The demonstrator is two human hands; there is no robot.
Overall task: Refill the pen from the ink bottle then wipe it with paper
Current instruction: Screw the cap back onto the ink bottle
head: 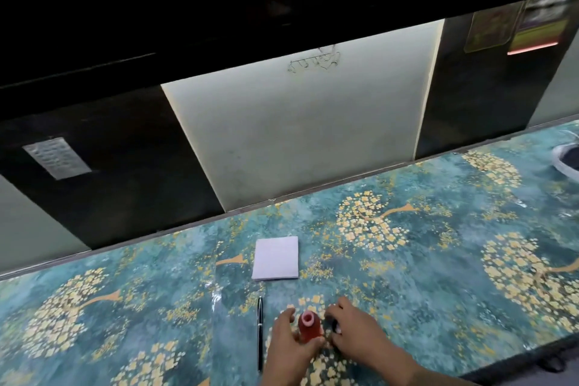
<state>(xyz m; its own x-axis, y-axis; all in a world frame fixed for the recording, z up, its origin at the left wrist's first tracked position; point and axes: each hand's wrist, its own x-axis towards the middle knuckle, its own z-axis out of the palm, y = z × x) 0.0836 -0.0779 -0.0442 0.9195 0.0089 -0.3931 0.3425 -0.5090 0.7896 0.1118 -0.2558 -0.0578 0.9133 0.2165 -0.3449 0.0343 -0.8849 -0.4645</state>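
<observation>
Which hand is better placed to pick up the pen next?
Probably the left hand: the pen lies just beside it, though it holds the open ink bottle. The right hand sits beyond the bottle, gripping something small.

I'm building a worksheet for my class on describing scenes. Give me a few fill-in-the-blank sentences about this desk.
1. The ink bottle, with its mouth uncapped, is coloured ____.
2. The left hand holds the ____.
3. The pen lies on the table to the ____ of the ink bottle.
4. The white paper lies ____ from the person than the pen.

Missing words: red; ink bottle; left; farther
</observation>
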